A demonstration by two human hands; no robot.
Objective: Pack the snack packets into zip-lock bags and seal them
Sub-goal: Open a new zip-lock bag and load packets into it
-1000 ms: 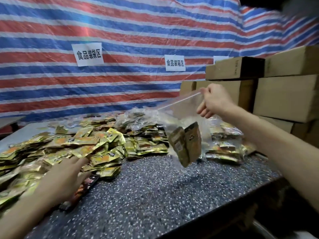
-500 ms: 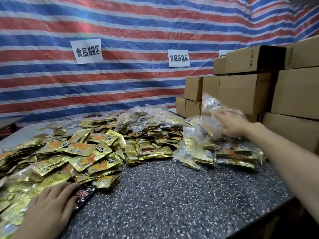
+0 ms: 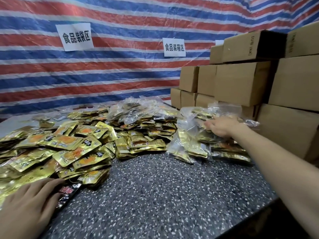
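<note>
Down from mid-air, the right hand (image 3: 222,125) now lies on the stack of filled zip-lock bags (image 3: 195,144) at the right of the table, and the bag it held up a second ago cannot be told apart from the others.

Its fingers reach leftward, loosely straight and palm down on the clear plastic, gripping nothing, though they are somewhat blurred. The left hand (image 3: 29,206) has stayed low at the near left, flat with straight fingers on the edge of the heap of gold snack packets (image 3: 69,140), its fingertips touching a dark packet (image 3: 69,191) that pokes out onto the speckled table (image 3: 155,195). The loose heap spreads across the left and middle of the table, just beside the filled bags. Cardboard boxes (image 3: 241,81) are stacked behind the bags, and a striped tarp (image 3: 120,75) hangs at the back with paper signs (image 3: 76,37) on it.
</note>
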